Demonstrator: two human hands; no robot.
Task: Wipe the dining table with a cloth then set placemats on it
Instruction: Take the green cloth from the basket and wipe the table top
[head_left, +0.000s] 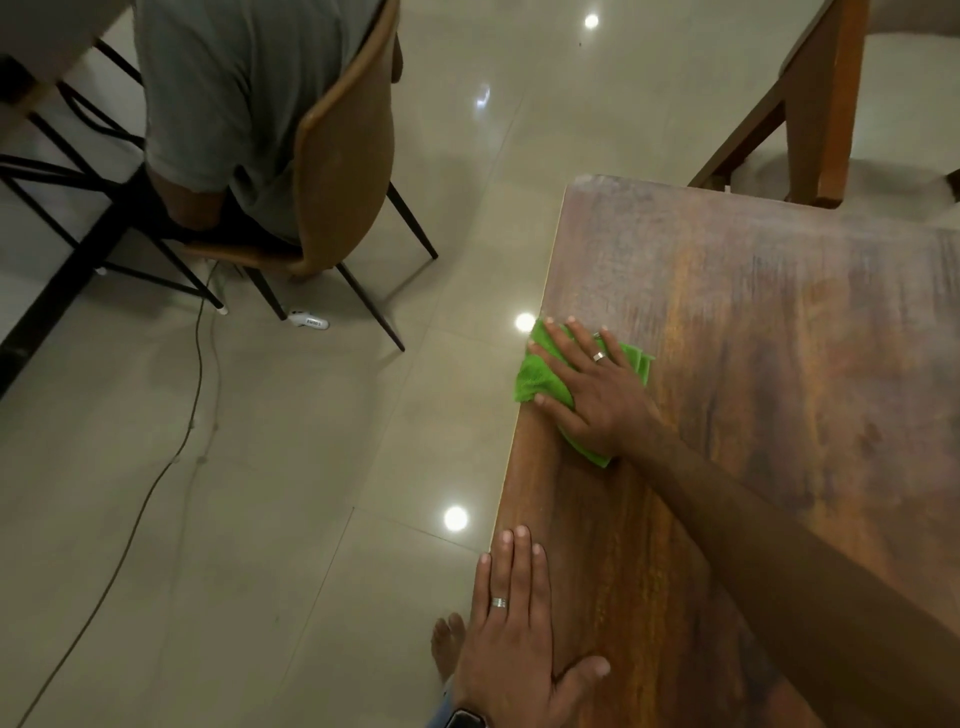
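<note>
The right hand (592, 389) lies flat on a green cloth (535, 376), its fingers (550, 358) spread and straight, pressing the cloth down onto the wooden surface (779, 364) right at its left edge. The cloth is bunched under the palm; part of it hangs slightly over the edge, and a corner shows beneath the wrist. A ring (599, 356) sits on one finger of that hand, and the forearm stretches across the surface from the lower right. The left hand (511, 639) rests nearer the camera, palm down on the same edge, fingers straight and close together, the thumb lying out on the wood; it holds nothing. It wears a ring too, and a dark watch (465, 719) shows at the wrist. Below that hand a bare foot (448, 642) stands on the glossy tiled floor (260, 519), which reflects several ceiling lights. At the upper left another person in a grey shirt (234, 93) sits on a brown chair (343, 156) with thin black legs, and a cable (156, 483) trails across the floor from under it. A wooden chair (815, 104) stands past the far edge of the surface.
</note>
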